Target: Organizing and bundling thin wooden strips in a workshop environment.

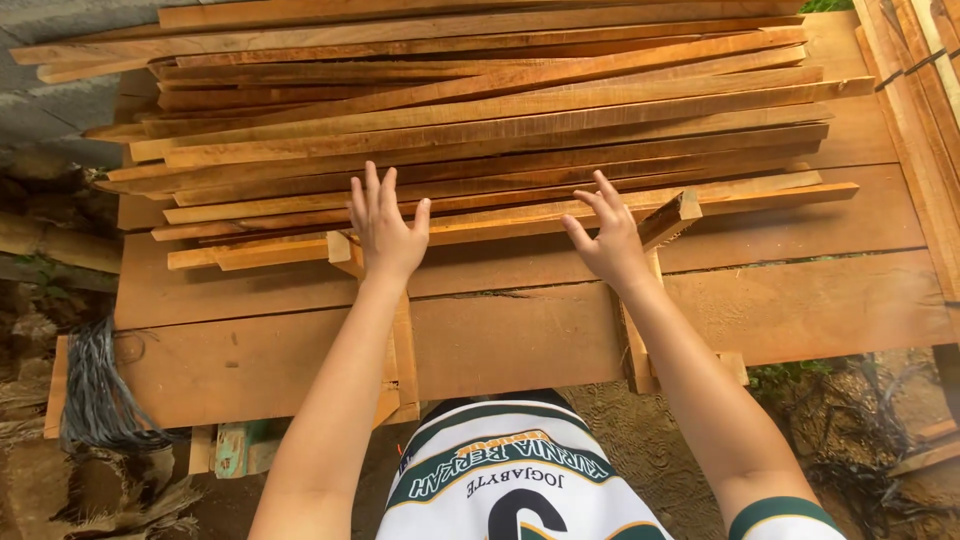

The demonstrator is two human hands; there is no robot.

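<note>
White-and-green jersey (500, 490) sits lowest, below both forearms. Left hand (385, 230) and right hand (610, 240) stretch forward, fingers spread apart, gripping nothing, palms down just over the nearest slats (480, 150), stacked across wide planks (500, 340) beneath both wrists.

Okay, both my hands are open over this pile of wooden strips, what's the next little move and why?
Probably lower both hands onto the nearest strip and close on it: left hand and right hand hover open, fingers spread, just above the stack's front edge, gripping nothing yet.
</note>
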